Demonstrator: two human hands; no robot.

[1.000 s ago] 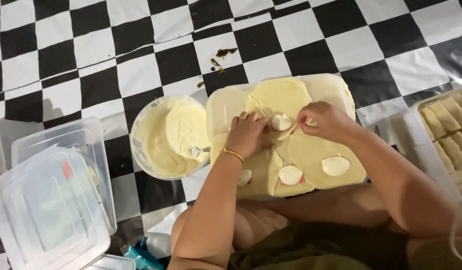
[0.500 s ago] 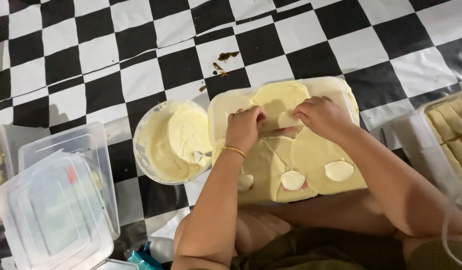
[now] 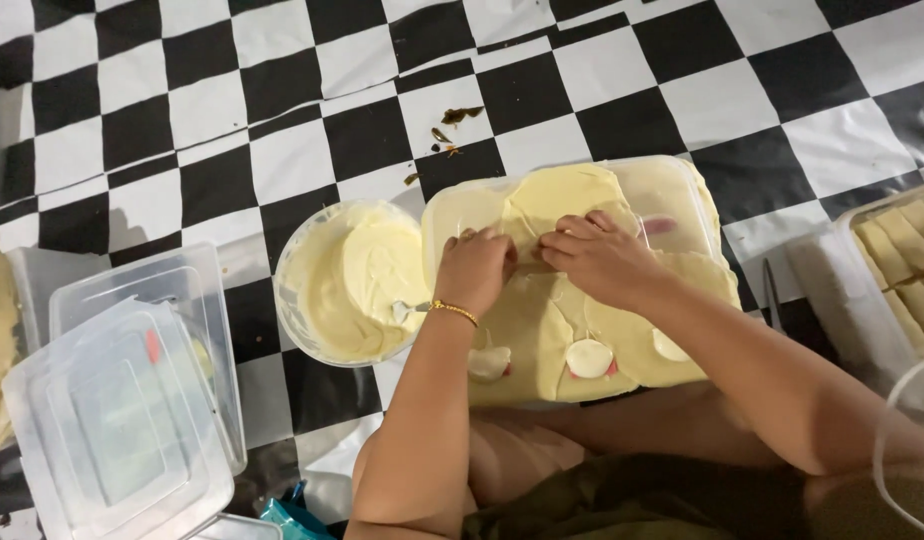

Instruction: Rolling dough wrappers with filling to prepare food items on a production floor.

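Both hands folding a pale crepe on an upturned tub

The left hand (image 3: 474,268) and right hand (image 3: 597,258) meet over a yellow crepe (image 3: 557,195) lying on a clear plastic tub (image 3: 672,190). Its long axis runs left to right, directly under the fingers, which pinch its near edge; both hands are equally close. A bowl of batter (image 3: 347,280) sits just left; 2 clear lids (image 3: 122,420) lie on the checkered floor (image 3: 282,110)

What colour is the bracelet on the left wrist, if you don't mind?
Gold; the bracelet shows in the head view.
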